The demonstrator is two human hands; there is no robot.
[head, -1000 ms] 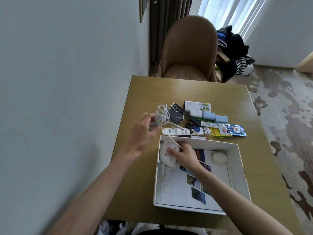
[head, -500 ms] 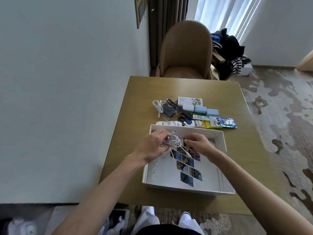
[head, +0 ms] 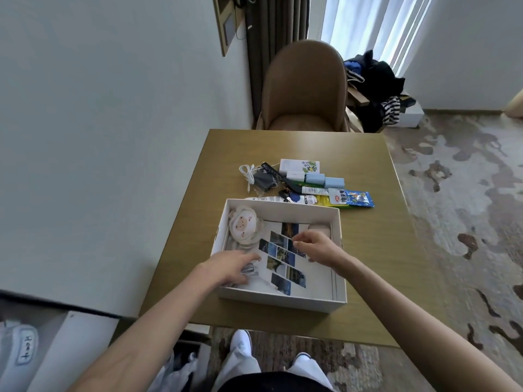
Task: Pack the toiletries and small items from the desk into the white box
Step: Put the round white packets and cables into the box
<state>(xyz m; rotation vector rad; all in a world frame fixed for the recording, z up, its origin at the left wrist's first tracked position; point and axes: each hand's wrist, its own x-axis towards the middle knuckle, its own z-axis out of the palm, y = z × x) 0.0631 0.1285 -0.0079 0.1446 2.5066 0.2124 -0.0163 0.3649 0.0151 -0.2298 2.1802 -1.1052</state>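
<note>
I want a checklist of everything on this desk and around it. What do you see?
Surface: wooden desk, mostly bare.
Job's things: white box holds a sheep-face pouch; toothpaste tube, black comb, blue snack packet and small boxes wait behind it.
Clutter: nothing seen.
Hands: left hand presses a cable bundle into the box; right hand hovers over it, fingers curled.
Cables: white cable loose on the desk.
Surroundings: brown chair, clothes pile, patterned carpet.
</note>
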